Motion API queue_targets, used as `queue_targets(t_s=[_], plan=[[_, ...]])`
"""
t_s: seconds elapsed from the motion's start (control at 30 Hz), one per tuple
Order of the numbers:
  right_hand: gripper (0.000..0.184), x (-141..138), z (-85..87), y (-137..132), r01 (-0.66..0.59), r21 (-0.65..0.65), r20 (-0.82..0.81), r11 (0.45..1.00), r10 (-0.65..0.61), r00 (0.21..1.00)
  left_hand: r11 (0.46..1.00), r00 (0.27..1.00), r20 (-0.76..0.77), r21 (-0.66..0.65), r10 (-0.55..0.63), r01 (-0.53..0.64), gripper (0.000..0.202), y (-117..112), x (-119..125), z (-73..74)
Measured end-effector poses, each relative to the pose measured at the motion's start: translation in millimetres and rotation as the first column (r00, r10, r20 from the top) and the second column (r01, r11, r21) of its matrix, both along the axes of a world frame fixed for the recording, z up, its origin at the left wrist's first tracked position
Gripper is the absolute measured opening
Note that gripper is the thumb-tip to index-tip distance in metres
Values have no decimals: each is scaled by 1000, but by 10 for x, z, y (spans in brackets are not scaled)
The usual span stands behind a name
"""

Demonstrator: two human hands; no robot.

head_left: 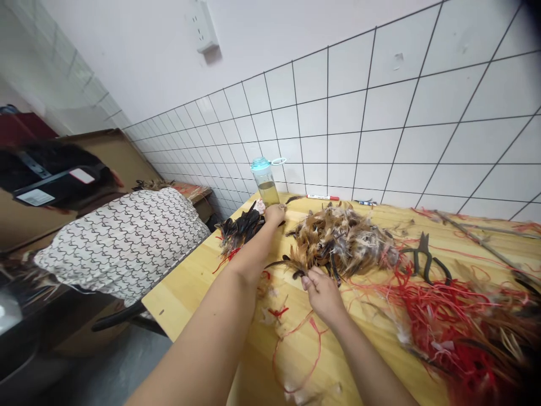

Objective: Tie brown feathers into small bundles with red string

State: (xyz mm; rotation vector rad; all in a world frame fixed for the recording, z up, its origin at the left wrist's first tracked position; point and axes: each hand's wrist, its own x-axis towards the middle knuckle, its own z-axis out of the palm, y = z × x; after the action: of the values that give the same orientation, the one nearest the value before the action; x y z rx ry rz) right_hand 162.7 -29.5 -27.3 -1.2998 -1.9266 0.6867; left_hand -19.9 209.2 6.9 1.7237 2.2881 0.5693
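Note:
My right hand point(323, 293) is closed, thumb against fingers, on a dark feather point(298, 274) at the near left edge of a heap of brown and grey feathers point(338, 239). My left hand point(275, 214) is stretched far across the table, in front of a clear water bottle point(267, 190) with a light blue lid. Its fingers are small and mostly turned away, so I cannot tell what they hold. Just left of that hand lies a bunch of black feathers point(240, 228) with red string, and a small pinkish-white piece point(259, 206).
Pliers point(425, 259) with dark handles lie right of the heap, beside tangled red string point(439, 316). A red-capped marker point(322, 197) and a thin rod point(477, 239) lie towards the tiled wall. Another person in a patterned top point(127, 242) sits at the left, past the table edge.

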Motion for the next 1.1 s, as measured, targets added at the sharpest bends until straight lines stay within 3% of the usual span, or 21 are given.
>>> queue_targets(t_s=[0.13, 0.43, 0.6, 0.73, 0.87, 1.0, 1.1], plan=[[29, -6, -16, 18, 14, 24, -44, 1000, -13, 999, 994, 995, 51, 78, -83, 78, 18, -187, -126, 87], [30, 61, -20, 91, 33, -14, -237, 999, -36, 971, 959, 953, 184, 194, -241, 205, 22, -852, -405, 277], [34, 102, -48, 126, 45, -137, -401, 990, -97, 911, 928, 908, 210, 172, -364, 332, 25, -1276, -446, 267], [38, 121, -68, 129, 31, -222, -479, 975, -137, 867, 894, 883, 141, 97, -447, 437, 18, -1493, -487, 226], [35, 131, -67, 119, 47, -132, -379, 990, -94, 920, 917, 927, -22, 136, -375, 375, 23, -1300, -470, 285], [32, 117, -33, 104, 65, -14, -262, 998, -67, 963, 934, 944, -184, 180, -276, 308, 29, -809, -321, 347], [31, 92, -9, 84, 54, 8, -227, 998, -51, 972, 932, 918, -286, 155, -276, 328, 33, -476, -181, 307]])
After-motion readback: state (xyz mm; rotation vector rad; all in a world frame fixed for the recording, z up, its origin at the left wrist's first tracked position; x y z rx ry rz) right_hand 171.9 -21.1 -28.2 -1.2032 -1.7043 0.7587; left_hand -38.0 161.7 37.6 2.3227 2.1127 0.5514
